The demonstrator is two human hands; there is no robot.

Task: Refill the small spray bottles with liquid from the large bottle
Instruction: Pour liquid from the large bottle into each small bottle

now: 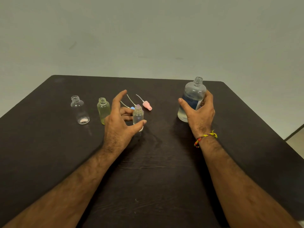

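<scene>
The large clear bottle (192, 94) stands uncapped at the right of the dark table (156, 162), partly filled with clear liquid. My right hand (199, 116) grips its lower body. Three small uncapped bottles stand at the left: a clear one (79, 109), a yellowish one (102, 110) and a clear one (138, 116) nearest the middle. My left hand (118, 122) is spread around that middle bottle, thumb in front of its base, fingers beside it and index finger raised. Whether it touches the bottle I cannot tell. A pink spray cap (147, 106) with its tube lies behind.
A blue spray cap (132, 108) and a purplish one (137, 105) with thin tubes lie behind the middle bottle, partly hidden. The table's far edge meets a plain grey wall. Floor shows past the table's right edge. A beaded band is on my right wrist.
</scene>
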